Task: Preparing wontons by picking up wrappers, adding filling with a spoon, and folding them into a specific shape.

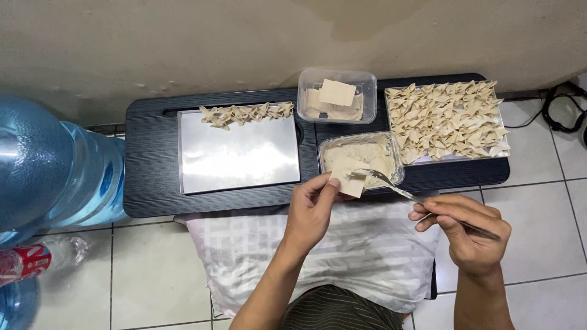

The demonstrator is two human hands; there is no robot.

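My left hand (313,206) pinches a square, pale dumpling wrapper (348,183) at the near edge of the low black table (153,183). My right hand (466,227) grips a metal spoon (391,186) by its handle; the spoon's bowl rests on the wrapper, just in front of a clear tub of pale filling (362,157). Behind it stands a clear tub of stacked wrappers (336,96).
A steel tray (239,157) holds a single row of folded dumplings (244,113) along its far edge. A second tray at right (445,120) is packed with several folded dumplings. Large blue water jugs (49,165) stand at left, a pillow (342,250) lies under my arms, cables (559,110) at far right.
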